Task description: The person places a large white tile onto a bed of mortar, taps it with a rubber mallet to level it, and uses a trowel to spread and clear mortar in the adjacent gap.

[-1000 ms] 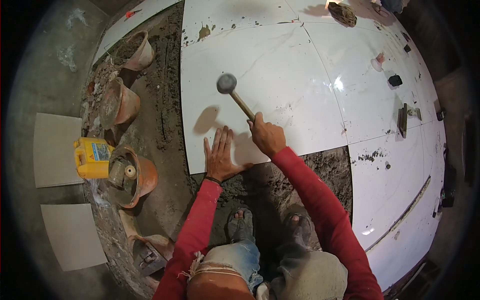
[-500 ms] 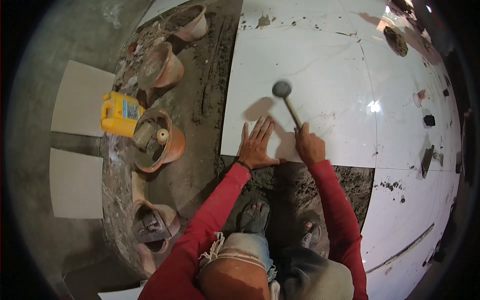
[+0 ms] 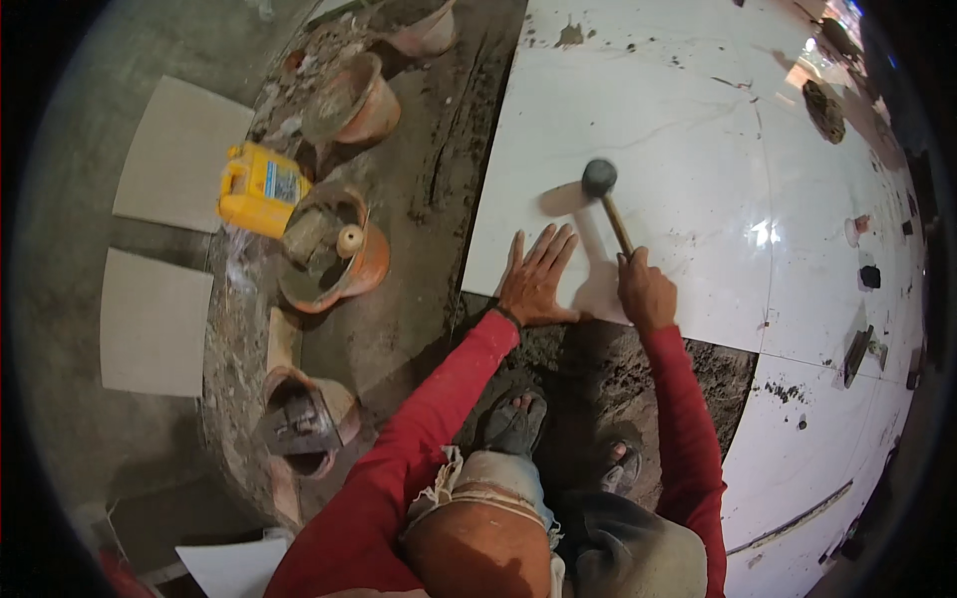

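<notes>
The left hand [image 3: 535, 282] lies spread flat on the near edge of the big white tile [image 3: 638, 169], steadying it; the right hand [image 3: 646, 292] grips the mallet [image 3: 599, 179], head low over it. Bedding step; next tap wants gentle, even force

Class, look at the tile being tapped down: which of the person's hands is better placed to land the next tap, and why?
The right hand, probably. It already grips the mallet by its handle, with the head over the white tile. The left hand lies flat with fingers spread on the tile's near edge, holding nothing.
</notes>
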Demonstrator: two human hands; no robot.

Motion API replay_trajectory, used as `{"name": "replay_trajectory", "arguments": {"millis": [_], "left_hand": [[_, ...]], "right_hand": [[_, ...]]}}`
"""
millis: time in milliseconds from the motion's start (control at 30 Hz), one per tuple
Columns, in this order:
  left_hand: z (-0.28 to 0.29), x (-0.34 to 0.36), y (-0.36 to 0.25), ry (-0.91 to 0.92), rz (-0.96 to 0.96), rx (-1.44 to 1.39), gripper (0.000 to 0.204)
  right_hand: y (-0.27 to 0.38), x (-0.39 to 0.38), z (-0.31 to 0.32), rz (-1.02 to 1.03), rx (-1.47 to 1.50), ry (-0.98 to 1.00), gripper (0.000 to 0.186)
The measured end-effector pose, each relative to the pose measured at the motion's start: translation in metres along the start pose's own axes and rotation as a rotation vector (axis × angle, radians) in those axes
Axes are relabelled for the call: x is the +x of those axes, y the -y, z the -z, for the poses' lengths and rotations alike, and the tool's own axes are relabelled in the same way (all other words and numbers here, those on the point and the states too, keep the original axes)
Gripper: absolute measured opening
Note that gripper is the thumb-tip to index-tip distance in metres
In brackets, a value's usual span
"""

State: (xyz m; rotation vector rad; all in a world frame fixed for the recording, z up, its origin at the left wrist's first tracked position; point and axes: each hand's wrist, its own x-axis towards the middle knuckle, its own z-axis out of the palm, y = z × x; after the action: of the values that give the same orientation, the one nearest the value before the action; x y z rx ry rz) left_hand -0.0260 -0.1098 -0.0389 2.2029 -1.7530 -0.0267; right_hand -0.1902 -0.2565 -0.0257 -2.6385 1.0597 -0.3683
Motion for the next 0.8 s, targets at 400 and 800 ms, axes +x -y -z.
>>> {"name": "replay_trajectory", "arguments": {"millis": [400,800], "left_hand": [[-0.008,-0.038,0.021,0.030,0.060,0.067,0.134],[-0.009,-0.022,0.018,0.003,-0.036,0.004,0.121]], "right_hand": [[0.045,-0.030,0.021,-0.117,0.152,-0.024,0.026],[0.008,-0.035,0.001,-0.118,0.175,0.125,0.037]]}}
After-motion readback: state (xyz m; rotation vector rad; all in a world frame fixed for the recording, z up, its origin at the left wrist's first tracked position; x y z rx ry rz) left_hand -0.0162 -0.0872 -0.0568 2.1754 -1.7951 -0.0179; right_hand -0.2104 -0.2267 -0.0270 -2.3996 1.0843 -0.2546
